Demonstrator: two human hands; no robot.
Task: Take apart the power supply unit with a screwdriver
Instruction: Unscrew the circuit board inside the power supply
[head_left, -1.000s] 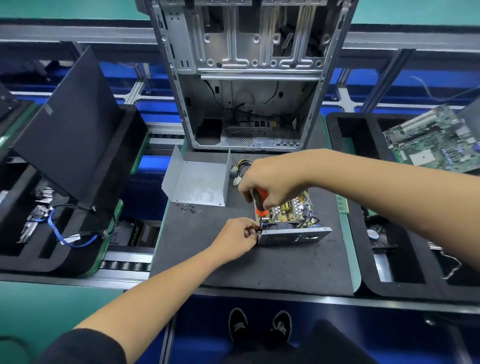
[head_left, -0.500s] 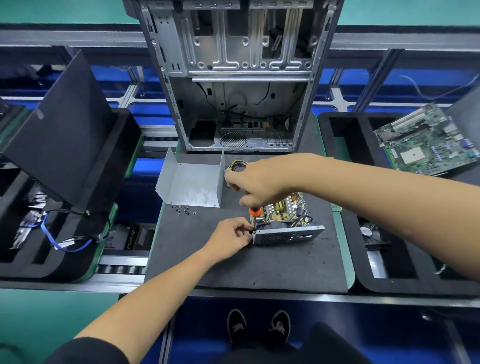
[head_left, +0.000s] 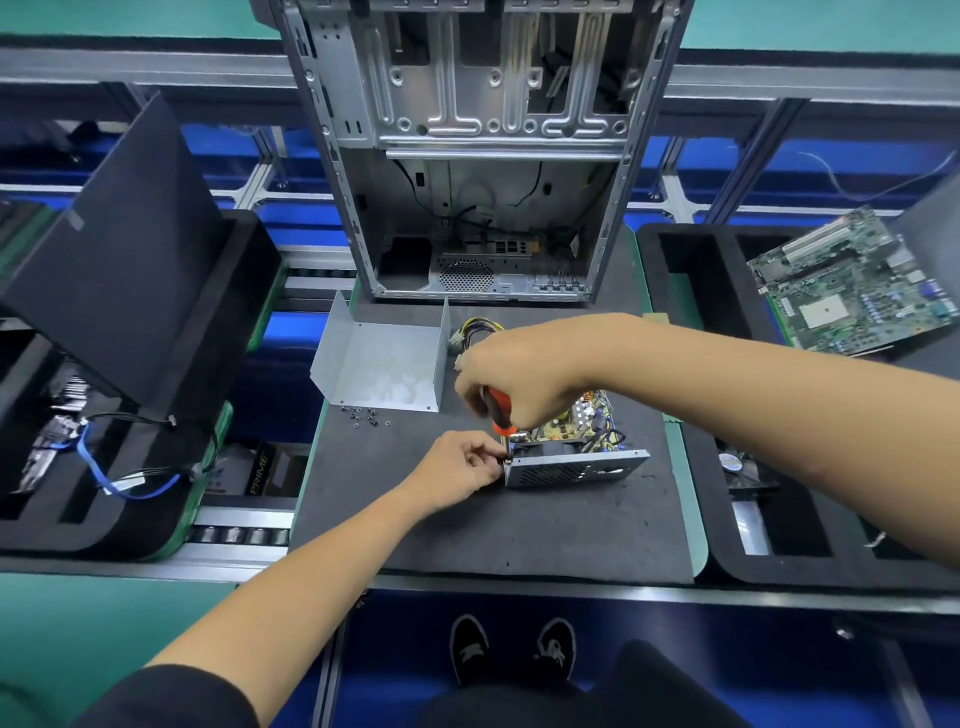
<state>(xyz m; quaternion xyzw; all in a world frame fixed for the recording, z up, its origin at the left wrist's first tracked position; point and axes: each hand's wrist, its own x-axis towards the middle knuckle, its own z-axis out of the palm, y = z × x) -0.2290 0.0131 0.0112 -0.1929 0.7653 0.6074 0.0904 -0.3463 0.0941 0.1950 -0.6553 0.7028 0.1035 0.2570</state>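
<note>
The opened power supply unit (head_left: 571, 465) lies on the dark mat (head_left: 519, 530), its circuit board and grilled front panel exposed. My right hand (head_left: 514, 379) grips an orange-handled screwdriver (head_left: 501, 410) held upright, tip down at the unit's left front corner. My left hand (head_left: 457, 470) pinches that same corner beside the tip. The removed metal cover (head_left: 382, 366) stands to the left, with several small screws (head_left: 363, 415) loose in front of it. Yellow and black cables (head_left: 475, 332) stick out behind my right hand.
An empty computer case (head_left: 483, 156) stands at the back of the mat. A black foam tray (head_left: 130, 467) with a raised lid and cables lies left. Another foam tray (head_left: 727, 545) lies right, with a green motherboard (head_left: 852, 291) above it.
My right hand has shifted on the screwdriver and more of the orange handle shows. My left hand stays at the unit's corner. The view moved slightly.
</note>
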